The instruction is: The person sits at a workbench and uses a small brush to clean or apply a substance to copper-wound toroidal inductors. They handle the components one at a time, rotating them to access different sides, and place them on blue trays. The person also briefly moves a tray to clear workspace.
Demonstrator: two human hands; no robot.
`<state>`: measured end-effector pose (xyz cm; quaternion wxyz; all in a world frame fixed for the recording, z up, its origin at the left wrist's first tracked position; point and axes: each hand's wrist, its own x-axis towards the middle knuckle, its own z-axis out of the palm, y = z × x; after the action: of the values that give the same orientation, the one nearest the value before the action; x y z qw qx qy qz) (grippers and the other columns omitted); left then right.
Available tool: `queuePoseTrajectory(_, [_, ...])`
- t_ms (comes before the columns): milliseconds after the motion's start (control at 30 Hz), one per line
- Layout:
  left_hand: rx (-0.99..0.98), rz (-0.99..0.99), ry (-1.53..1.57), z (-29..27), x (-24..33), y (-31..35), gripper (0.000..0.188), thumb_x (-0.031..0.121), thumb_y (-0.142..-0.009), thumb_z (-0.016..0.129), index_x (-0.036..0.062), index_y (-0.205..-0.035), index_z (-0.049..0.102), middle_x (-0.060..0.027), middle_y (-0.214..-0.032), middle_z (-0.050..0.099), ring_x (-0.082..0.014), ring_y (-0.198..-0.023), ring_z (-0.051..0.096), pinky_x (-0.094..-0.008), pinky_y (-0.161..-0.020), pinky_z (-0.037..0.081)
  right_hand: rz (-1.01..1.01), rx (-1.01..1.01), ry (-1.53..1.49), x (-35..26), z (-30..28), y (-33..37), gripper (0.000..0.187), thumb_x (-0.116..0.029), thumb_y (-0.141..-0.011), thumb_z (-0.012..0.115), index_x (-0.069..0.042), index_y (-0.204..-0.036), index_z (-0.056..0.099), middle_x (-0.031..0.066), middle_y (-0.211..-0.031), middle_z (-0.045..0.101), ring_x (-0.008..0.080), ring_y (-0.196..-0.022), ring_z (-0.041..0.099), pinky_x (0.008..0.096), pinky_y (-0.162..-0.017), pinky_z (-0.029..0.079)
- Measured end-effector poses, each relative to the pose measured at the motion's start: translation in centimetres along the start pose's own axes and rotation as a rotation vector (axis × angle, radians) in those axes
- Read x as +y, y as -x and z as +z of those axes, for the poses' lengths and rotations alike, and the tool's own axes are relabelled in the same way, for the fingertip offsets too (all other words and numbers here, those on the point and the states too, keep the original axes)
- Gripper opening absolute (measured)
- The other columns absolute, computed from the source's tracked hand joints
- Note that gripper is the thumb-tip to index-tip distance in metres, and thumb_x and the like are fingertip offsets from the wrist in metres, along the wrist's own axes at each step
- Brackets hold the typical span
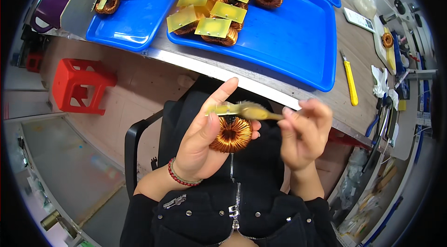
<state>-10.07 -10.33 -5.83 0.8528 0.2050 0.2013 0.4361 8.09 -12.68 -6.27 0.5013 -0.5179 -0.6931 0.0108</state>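
Note:
My left hand [198,147] holds a ring-shaped copper-wire coil [231,139], fingers behind it and thumb at its side. A flat yellow board [218,109] sits along the top of the coil, seen nearly edge-on. Pinched in my right hand [305,137] is a small brush [257,113] with a yellowish handle, slightly blurred. The brush's bristle end lies over the board's right part; whether it touches cannot be made out. Both hands are above my lap, in front of the table edge.
A blue tray [288,44] on the table carries several coils topped with yellow boards [213,27]. Another blue tray [123,26] with more coils stands to its left. At right lie a yellow utility knife [350,81] and a white handheld device [358,19]. A red stool [83,84] stands at left.

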Motion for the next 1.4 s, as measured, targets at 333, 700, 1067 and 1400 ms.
queuePoseTrajectory(333, [-0.060,0.031,0.038,-0.1,-0.4,-0.1,0.051,0.042,-0.090,0.043,0.0095,-0.128,0.031,-0.0146,-0.108,0.054,-0.0288,-0.103,0.053,-0.0388,-0.087,0.044,0.293,0.028,0.021,1.0,-1.8,1.0,0.014,-0.001,-0.072,0.069,-0.001,-0.085,0.064,0.0138,-0.102,0.050,0.0135,-0.066,0.051,0.0218,-0.061,0.041])
queuePoseTrajectory(700, [-0.180,-0.064,0.308,-2.5,-1.2,0.0,0.060,0.047,-0.087,0.045,0.0064,-0.128,0.032,-0.0142,-0.100,0.054,-0.0216,-0.083,0.061,-0.0286,-0.060,0.052,0.040,-0.044,0.046,0.0,-1.2,1.1,0.014,0.002,-0.068,0.069,-0.002,-0.081,0.064,0.0132,-0.097,0.051,0.0140,-0.061,0.049,0.0250,-0.053,0.041])
queuePoseTrajectory(1067, [-0.150,-0.080,0.382,-1.7,-1.5,-0.5,0.039,0.031,-0.080,0.053,0.0063,-0.109,0.043,-0.0093,-0.088,0.045,-0.0156,-0.064,0.048,-0.0257,-0.052,0.046,0.022,-0.077,-0.187,-3.1,0.6,2.5,0.028,-0.009,-0.062,0.075,-0.007,-0.088,0.066,0.0097,-0.089,0.056,0.0149,-0.060,0.056,0.0216,-0.047,0.040])
queuePoseTrajectory(1400, [0.054,-0.134,0.232,-1.0,-0.4,0.0,0.057,0.038,-0.095,0.024,-0.0036,-0.135,0.025,-0.0189,-0.107,0.055,-0.0295,-0.098,0.055,-0.0364,-0.083,0.046,-0.121,-0.024,0.117,-0.6,0.3,1.1,0.022,-0.005,-0.062,0.075,-0.005,-0.082,0.065,0.0097,-0.086,0.056,0.0132,-0.050,0.052,0.0263,-0.040,0.037])
